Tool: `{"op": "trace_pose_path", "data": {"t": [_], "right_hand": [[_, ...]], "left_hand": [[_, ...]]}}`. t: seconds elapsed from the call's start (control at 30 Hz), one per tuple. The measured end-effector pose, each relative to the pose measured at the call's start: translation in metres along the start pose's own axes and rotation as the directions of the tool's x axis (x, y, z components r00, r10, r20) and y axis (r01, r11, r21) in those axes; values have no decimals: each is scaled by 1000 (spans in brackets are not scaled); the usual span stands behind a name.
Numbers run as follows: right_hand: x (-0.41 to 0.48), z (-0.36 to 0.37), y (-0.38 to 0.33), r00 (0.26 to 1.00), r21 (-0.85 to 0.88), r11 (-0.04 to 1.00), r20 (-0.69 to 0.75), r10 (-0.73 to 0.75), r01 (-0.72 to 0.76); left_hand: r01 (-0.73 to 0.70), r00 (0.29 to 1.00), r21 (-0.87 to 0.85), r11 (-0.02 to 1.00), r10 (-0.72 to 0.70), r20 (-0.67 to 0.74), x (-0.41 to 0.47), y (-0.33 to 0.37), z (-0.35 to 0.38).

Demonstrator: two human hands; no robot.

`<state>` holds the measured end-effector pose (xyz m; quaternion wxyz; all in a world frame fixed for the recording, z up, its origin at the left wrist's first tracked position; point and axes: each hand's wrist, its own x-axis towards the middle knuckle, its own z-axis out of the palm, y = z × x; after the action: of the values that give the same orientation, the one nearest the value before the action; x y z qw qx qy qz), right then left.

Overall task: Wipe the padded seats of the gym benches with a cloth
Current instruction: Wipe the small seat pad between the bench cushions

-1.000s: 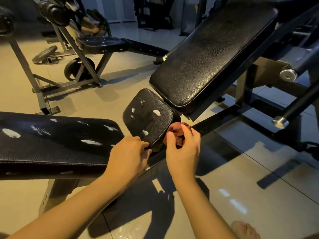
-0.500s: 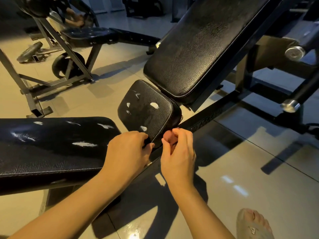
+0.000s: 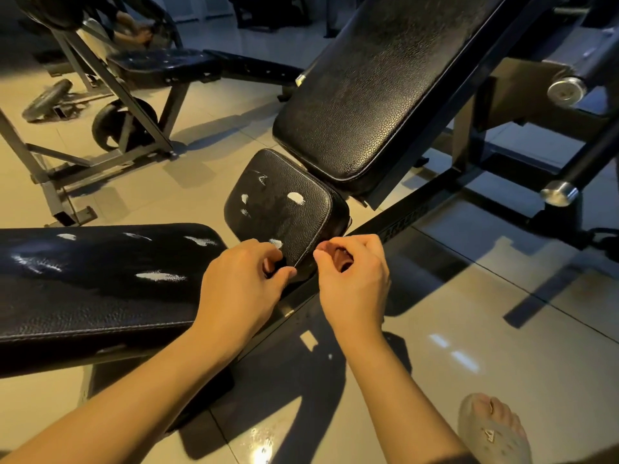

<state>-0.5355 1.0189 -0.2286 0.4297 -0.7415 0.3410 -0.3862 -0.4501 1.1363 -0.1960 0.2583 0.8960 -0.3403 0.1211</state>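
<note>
Cloth [image 3: 341, 260]: reddish-brown and balled up small. Only a bit peeks out between the fingers.
Right hand [image 3: 355, 276]: curled tight round the cloth, just beside the near corner of the small seat pad [image 3: 284, 209].
Left hand [image 3: 244, 283]: curled at that same corner, thumb on the edge. I cannot tell if it holds anything.
Way to go: the pad top lies up and to the left of the cloth. It runs away from the hands toward the back pad [image 3: 385, 88].
My guess: the right hand wipes.
</note>
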Motion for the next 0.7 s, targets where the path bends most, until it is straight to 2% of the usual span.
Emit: {"op": "trace_pose_path", "data": {"t": [0.1, 0.23, 0.3, 0.5, 0.63, 0.7], "right_hand": [[-2, 1, -2, 999, 65, 997, -25, 49, -47], [21, -6, -5, 989, 122, 990, -124, 79, -64], [32, -5, -4, 987, 136, 989, -139, 78, -59], [8, 6, 3, 991, 93, 987, -26, 131, -128], [35, -5, -9, 986, 175, 980, -117, 119, -98], [30, -3, -8, 985, 156, 980, -101, 143, -126]], "left_hand": [[70, 998, -67, 995, -70, 1, 0, 0, 0], [108, 994, -63, 992, -106, 35, 0, -6, 2], [100, 994, -26, 995, -99, 35, 1, -8, 2], [60, 998, 64, 996, -61, 11, 2, -3, 3], [24, 1000, 63, 998, -25, 2, 2, -5, 4], [7, 1000, 63, 998, -8, 9, 0, -6, 5]]}}
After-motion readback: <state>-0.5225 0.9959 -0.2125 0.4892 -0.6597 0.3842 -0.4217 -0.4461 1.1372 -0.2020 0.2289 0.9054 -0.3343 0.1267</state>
